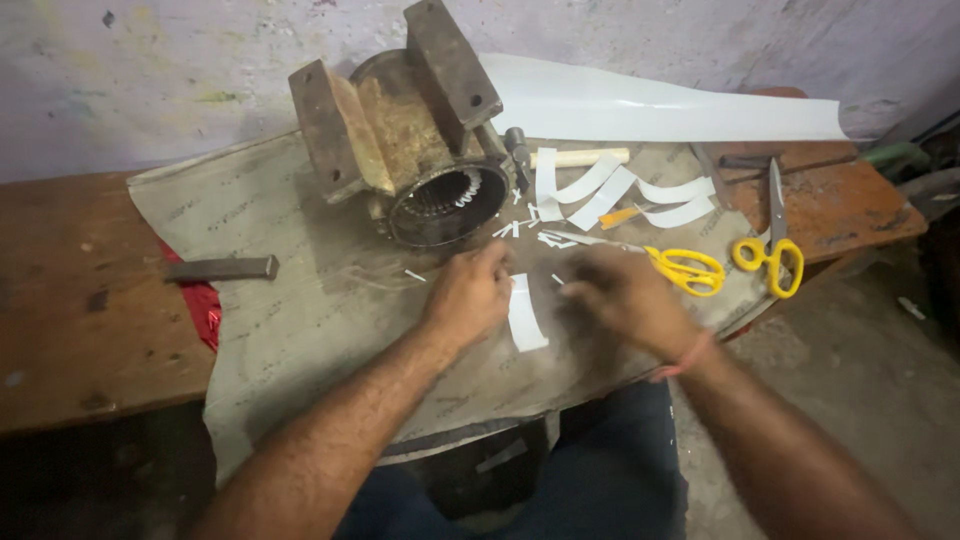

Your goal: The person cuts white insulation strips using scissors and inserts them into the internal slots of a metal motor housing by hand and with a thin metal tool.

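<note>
White paper strip [524,318] lies on the grey-sheeted surface [300,320], pinched by left hand [470,295] fingers; right hand [625,295] blurred, grip unclear. Two yellow scissors [690,270] lie right; one rusty motor housing [410,140] behind.

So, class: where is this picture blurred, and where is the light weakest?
Head view: right hand smeared by motion blur, left hand slightly soft; the motor housing and scissors stay sharp; light is dimmest under the bench, brightest on the white sheet.

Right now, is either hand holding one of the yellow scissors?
No. Both yellow scissors lie on the table, while the left hand and right hand are at a white paper strip.
</note>
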